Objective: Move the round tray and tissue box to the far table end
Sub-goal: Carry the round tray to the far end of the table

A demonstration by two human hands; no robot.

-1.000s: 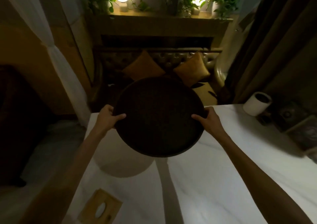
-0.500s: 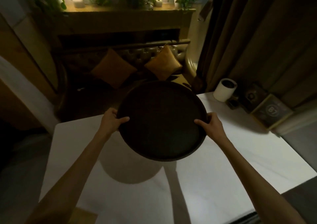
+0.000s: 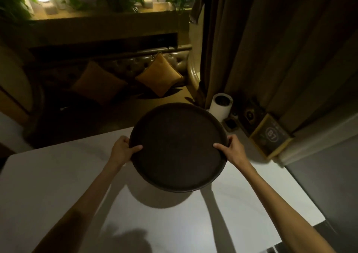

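A dark round tray [image 3: 177, 146] hangs above the white table [image 3: 58, 175], casting a round shadow beneath it. My left hand [image 3: 123, 151] grips its left rim, thumb over the edge. My right hand [image 3: 231, 149] grips the right rim the same way. The tray is empty and tilts slightly toward me. It sits over the table's far right part. The tissue box is out of view.
A white paper roll [image 3: 220, 105] stands at the far right corner, with small dark items [image 3: 231, 124] and a framed number card [image 3: 270, 136] beside it. Curtains [image 3: 271, 49] hang at right. A sofa with orange cushions [image 3: 159, 77] lies beyond the table's far edge.
The tray, held in both hands, has moved rightward toward the paper roll and far right corner. The view turned right, and the tissue box at the near left dropped out of sight.
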